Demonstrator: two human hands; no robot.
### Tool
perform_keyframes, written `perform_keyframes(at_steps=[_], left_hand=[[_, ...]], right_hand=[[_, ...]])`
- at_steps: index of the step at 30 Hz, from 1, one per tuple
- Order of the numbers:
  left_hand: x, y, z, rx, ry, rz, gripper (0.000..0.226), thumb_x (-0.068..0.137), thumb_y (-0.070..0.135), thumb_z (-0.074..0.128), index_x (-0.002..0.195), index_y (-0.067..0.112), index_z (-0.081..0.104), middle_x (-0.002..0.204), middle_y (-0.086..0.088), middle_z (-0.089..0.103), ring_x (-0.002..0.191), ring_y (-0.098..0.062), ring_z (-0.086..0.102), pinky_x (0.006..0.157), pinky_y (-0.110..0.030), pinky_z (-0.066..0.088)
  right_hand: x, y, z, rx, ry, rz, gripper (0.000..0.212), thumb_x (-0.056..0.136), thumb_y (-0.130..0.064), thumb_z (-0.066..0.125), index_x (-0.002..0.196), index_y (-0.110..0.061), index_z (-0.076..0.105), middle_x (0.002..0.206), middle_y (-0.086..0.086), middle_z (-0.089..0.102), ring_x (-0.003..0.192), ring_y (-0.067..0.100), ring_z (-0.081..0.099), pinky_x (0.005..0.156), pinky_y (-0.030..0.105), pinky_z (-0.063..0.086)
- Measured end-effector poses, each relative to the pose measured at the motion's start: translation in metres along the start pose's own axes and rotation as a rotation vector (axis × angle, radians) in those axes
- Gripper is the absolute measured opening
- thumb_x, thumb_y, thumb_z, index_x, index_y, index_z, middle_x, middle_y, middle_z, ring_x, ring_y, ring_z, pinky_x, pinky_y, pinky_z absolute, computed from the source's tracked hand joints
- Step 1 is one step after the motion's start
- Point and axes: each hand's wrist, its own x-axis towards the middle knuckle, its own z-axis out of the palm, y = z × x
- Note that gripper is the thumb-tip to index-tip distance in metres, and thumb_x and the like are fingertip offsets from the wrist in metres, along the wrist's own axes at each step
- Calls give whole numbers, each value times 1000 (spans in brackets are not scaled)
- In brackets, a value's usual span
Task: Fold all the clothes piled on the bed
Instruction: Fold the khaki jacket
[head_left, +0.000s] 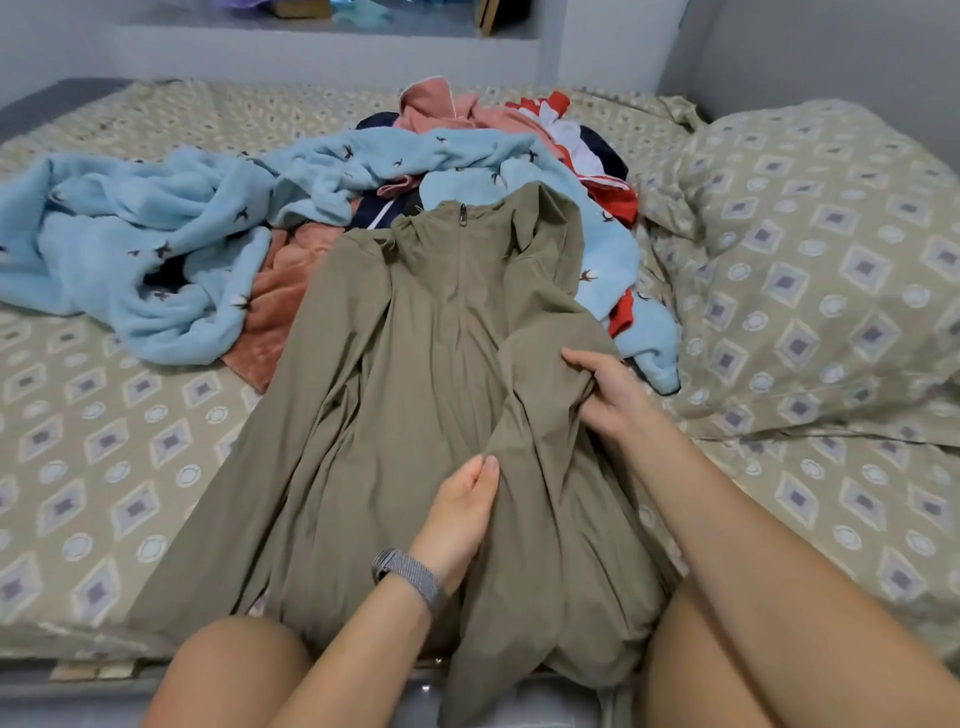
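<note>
Head view: my olive zip jacket (415, 395) lies front-up on the patterned bed sheet (104, 441), collar pointing away from me, hem spilling over the bed's near edge betw. my knees. Zip closed, puller (462, 214) up at the collar. My right hand (608, 395) sits on the jacket's right side, fingers curled into a bunched fold of the fabric, gripping it. My left hand (460, 512), grey woven watch band (408, 577) on the wrist, rests on the jacket near its middle, just left of that fold, fingers straight & together, thumb alongside; touching the cloth, not grasping it. Left sleeve of the jacket runs down toward the near edge, flat on the sheet.

Beyond the jacket's collar: the rest of the pile, unfolded. A light-blue fleece w/ small bird print (156, 249) sprawls left of & behind the jacket; a pink-orange plush piece (275, 306) pokes out under it, touching the jacket's left shoulder. Red/white/navy garments (587, 150) lie behind & right of the collar. A pillow (810, 270) in matching print sits well right of the jacket.
</note>
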Motion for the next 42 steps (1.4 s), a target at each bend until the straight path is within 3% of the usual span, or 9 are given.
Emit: perform_keyframes(at_steps=[8,11,15,18,23,30,33,35,42], left_hand=[[45,10,8,-40,-18,-77,38,100,35,46,104,3,66,103,-12,73,100,-22,68,89,-33,54],[51,7,16,81,-180,-121,19,92,25,62,100,8,67,93,-3,75,83,-14,70,74,-27,57],[61,-13,24,255,-239,-198,18,88,10,68,105,2,68,100,-9,74,87,-20,70,84,-38,57],[66,-24,29,197,-159,-233,16,92,10,62,101,-2,68,97,-13,73,80,-20,69,83,-40,56],[66,-29,31,174,-112,-239,28,91,17,65,106,-7,65,104,-22,70,98,-35,67,91,-50,53],[48,-27,29,165,-73,-259,25,86,12,70,102,-8,67,97,-18,73,83,-27,70,79,-39,58],[34,-27,22,237,-135,-298,29,78,12,78,100,-5,69,95,-15,74,82,-23,71,79,-35,58],[25,-31,19,259,-175,-296,13,82,7,74,93,1,71,88,-9,75,77,-18,70,76,-31,58],[23,-30,28,105,-82,-162,13,92,5,61,84,8,70,79,-3,74,67,-11,68,68,-25,57]], right_hand=[[52,-66,-4,30,-68,-204,25,91,-5,44,106,0,63,96,13,73,87,22,71,83,31,57],[66,-86,-16,141,-79,-245,26,92,-14,44,104,-2,64,103,13,70,97,27,67,95,35,52],[85,-96,-39,-22,-2,-181,25,91,-12,44,106,-5,64,97,12,69,83,25,70,75,33,59],[96,-91,-51,-213,18,-19,33,93,-11,48,123,-5,60,105,13,69,89,25,70,76,39,60],[84,-80,-55,-173,-39,80,24,89,-18,60,107,-4,67,96,13,74,86,23,73,73,38,61],[57,-52,-82,-187,188,-110,26,89,-4,65,115,-5,62,98,8,72,79,16,72,64,28,60],[50,-48,-83,-238,182,-170,25,95,-9,59,119,-8,60,101,1,71,90,13,68,73,27,60],[52,-54,-81,-191,167,-244,26,96,-7,56,122,-9,58,101,0,70,92,13,67,77,27,59],[79,-91,-65,-337,152,-324,31,98,-5,53,128,1,53,100,4,69,88,12,68,70,22,58]])
